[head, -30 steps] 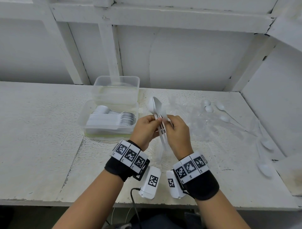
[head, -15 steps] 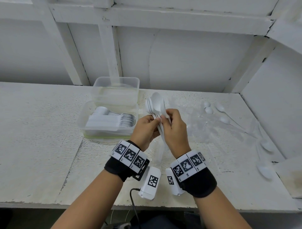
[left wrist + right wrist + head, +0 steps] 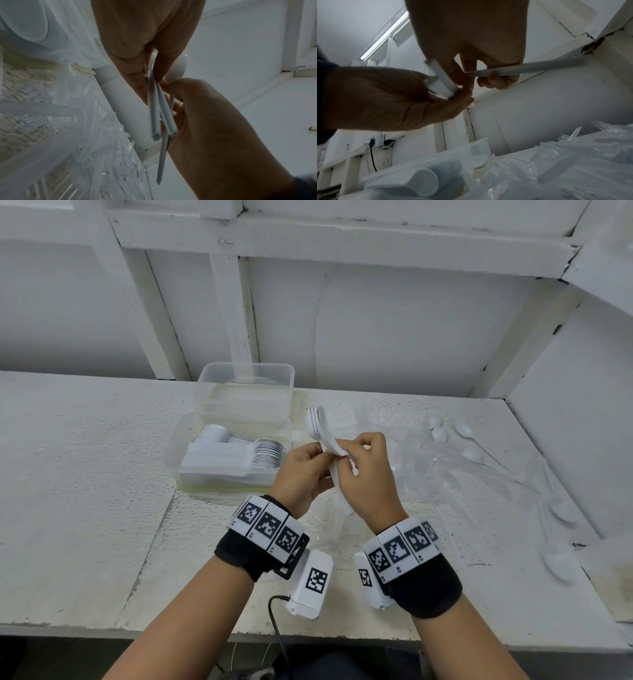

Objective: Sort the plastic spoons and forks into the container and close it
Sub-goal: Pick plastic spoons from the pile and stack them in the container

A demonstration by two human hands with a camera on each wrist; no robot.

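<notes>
Both hands meet above the table's middle and hold a small bundle of white plastic forks and spoons (image 3: 319, 424), heads pointing up and away. My left hand (image 3: 317, 457) pinches the stacked handles (image 3: 440, 79). Over them, my right hand (image 3: 354, 455) grips one separate white handle (image 3: 530, 67) that sticks out sideways. The handle ends (image 3: 158, 119) fan out between the two palms. To the left stands the open clear container (image 3: 171, 455), with a neat row of white spoons (image 3: 239, 448) lying in it.
A second clear tub or lid (image 3: 246, 386) stands behind the container. A crumpled clear bag with clear forks (image 3: 411, 470) lies under and right of the hands. Loose white spoons (image 3: 440, 433) are scattered to the right, some (image 3: 560, 563) near the side wall.
The bundle has tipped a little to the left, and fork tines now show at its top. My right thumb and fingers have shifted over the handles. The hands stay in about the same place.
</notes>
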